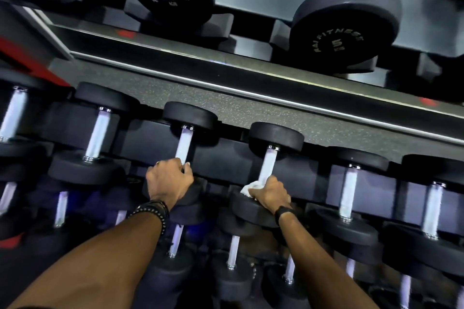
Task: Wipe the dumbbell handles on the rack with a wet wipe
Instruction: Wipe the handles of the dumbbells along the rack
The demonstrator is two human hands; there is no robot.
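Left of frame: more dumbbells on the rack (pixel 140 138) w/ bare chrome handles, not being touched. Centre-left, the left hand (pixel 168 181) has its fingers (pixel 187 164) wrapped round the lower end of a dumbbell handle (pixel 184 144), prob. bracing so the row stays put. Just right of it, lower centre, the right hand (pixel 272 194) has fingers curled tight on the wet wipe (pixel 252 187), pressed vs the near end of the next handle (pixel 269 163), right where it meets the rubber head (pixel 253 208). Wipe is soft, damp, light, bunches easily; best pinched round the bar so it wraps it fully. Handles are stiff steel, prob. slick when wet; dumbbells are heavy and sit in cradles, so wipe in place, no lifting. Right of frame: further handles, seemingly not yet reached. Upper frame: mirror shows the heads' reflections.
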